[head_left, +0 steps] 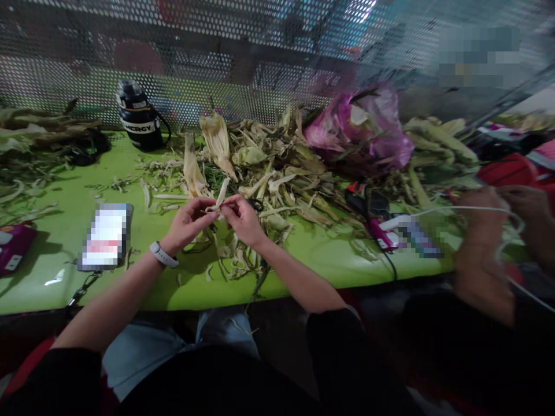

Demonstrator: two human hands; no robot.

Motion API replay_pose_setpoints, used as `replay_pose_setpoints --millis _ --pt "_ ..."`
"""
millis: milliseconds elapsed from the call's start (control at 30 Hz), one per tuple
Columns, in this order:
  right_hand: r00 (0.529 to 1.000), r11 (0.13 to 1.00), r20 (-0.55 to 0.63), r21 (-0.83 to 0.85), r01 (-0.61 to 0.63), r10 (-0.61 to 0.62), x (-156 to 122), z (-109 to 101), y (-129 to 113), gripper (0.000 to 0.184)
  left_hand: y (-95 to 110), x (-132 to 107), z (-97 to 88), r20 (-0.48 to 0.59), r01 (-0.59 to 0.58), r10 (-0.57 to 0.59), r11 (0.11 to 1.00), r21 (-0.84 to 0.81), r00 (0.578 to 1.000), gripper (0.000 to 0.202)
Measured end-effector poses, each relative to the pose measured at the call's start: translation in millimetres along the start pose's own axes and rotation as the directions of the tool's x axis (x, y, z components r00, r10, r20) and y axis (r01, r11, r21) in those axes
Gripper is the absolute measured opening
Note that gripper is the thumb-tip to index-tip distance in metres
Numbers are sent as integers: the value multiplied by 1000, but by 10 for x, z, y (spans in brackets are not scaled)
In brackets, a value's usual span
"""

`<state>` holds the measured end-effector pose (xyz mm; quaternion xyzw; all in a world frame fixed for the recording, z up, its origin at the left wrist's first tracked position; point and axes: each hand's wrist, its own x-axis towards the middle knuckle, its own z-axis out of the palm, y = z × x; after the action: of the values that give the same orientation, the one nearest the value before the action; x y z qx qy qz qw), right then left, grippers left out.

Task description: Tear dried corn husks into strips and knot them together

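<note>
Both my hands meet over the green table (pixel 169 292), fingertips pinched together on a pale strip of corn husk (pixel 223 192) that points up and away from me. My left hand (pixel 194 222) grips it from the left, and a light wristband (pixel 163 255) circles that wrist. From the right, my right hand (pixel 243 219) pinches the same strip close to the left fingertips. Just beyond the hands lie two larger dry husks (pixel 215 136), and husk scraps (pixel 236 260) are scattered beneath. Part of a dark, loop-shaped thing (pixel 257 204) shows behind my right hand.
A husk heap (pixel 299 167) and a pink plastic bag (pixel 359 130) spread across the back right. A black jug (pixel 141 118) stands back left, with a phone (pixel 104 237) nearer. Perforated metal (pixel 195 63) borders the far side. At right are another person's hands (pixel 485 231) and a white cable (pixel 459 208).
</note>
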<state>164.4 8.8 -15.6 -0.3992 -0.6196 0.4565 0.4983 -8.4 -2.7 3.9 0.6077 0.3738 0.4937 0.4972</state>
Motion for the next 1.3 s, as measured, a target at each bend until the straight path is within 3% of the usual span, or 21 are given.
replay_pose_setpoints --millis 133,300,433,500,600,700,800,867,1000,1167,1300 --pt "999 999 -9 2 -35 35 -19 51 31 34 -23 16 41 -63 46 -54 991 -123 997 30" --pt "1000 999 0 -50 -9 9 6 -10 -71 52 -15 63 -26 -155 108 -138 976 -188 978 34" --pt "993 939 -8 -326 108 -117 12 -62 -132 31 -22 85 -68 -184 121 -152 978 -170 971 33" --pt "969 848 50 -474 236 -242 0 -63 -132 23 -30 92 -70 -189 109 -134 984 -141 973 32" --pt "892 619 185 -661 424 -413 -38 -52 -137 22 -44 96 -62 -180 104 -118 991 -86 977 31" --pt "820 403 267 -767 499 -507 -61 -65 -169 20 -45 89 -53 -119 128 -134 990 -60 984 32" --pt "768 335 312 -762 554 -560 -31 -103 -186 18 -21 75 -57 18 135 -134 990 -42 991 32" --pt "785 382 308 -741 552 -537 7 -118 -168 20 7 68 -69 111 126 -126 992 3 986 32" --pt "883 572 177 -703 422 -435 62 -112 -90 23 59 64 -91 194 74 -84 996 54 977 32" --pt "954 819 95 -495 292 -283 49 -106 -88 23 58 64 -78 168 110 -112 994 21 979 28" --pt "972 905 83 -355 235 -219 31 -96 -127 27 34 67 -61 152 171 -156 981 -90 976 26"
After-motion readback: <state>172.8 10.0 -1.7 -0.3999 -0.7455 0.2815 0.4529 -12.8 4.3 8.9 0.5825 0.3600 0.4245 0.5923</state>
